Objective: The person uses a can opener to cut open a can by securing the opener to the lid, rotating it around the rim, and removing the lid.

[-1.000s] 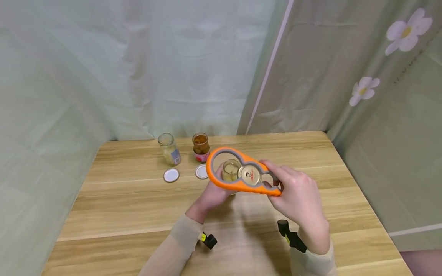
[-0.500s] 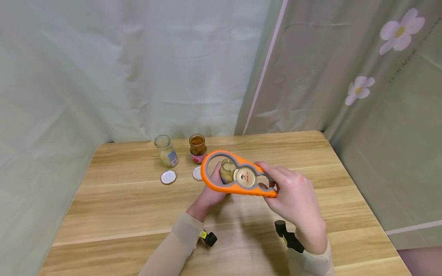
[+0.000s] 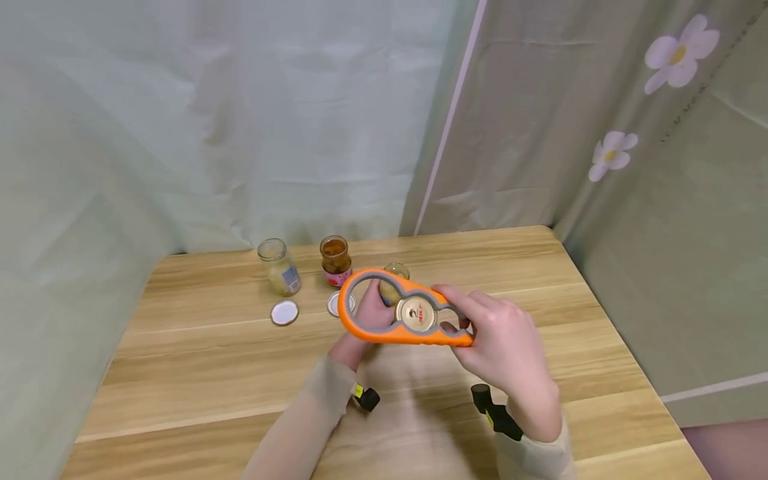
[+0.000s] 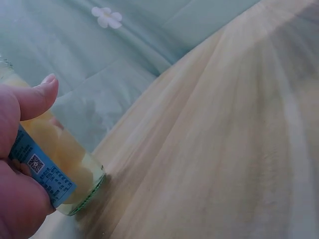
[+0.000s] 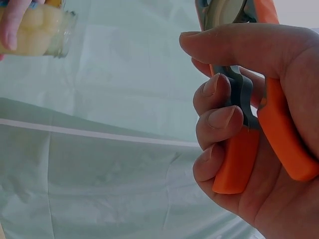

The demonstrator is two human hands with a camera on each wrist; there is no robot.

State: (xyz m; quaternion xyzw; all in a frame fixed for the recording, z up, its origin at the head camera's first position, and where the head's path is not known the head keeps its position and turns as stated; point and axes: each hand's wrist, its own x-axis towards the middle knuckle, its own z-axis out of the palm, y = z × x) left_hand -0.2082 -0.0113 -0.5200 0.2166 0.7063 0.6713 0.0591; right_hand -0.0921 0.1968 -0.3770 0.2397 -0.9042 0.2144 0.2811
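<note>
My left hand (image 3: 373,310), partly seen through the ring of the jar opener, grips a glass jar (image 3: 391,288) of pale fruit pieces. The left wrist view shows the jar's blue label (image 4: 42,172) under the fingers. Its lidless threaded neck (image 5: 64,36) shows in the right wrist view, lying sideways there. My right hand (image 3: 503,340) holds the orange and grey jar opener (image 3: 384,335) by its handles, fingers curled round them. A gold lid (image 3: 417,314) with red print sits in the opener's middle opening, apart from the jar.
At the back left stand an open glass jar (image 3: 280,270) with pale contents and an open jar of amber fruit (image 3: 335,260) with a pink label. Two upturned white lids, one on the left (image 3: 285,313) and one partly behind the opener (image 3: 335,304), lie before them. Curtains surround the wooden table (image 3: 210,373).
The left hand has carried the jar farther back, so its rim now shows above the opener's upper edge. The lid stays in the opener. The head view has swung slightly to the right.
</note>
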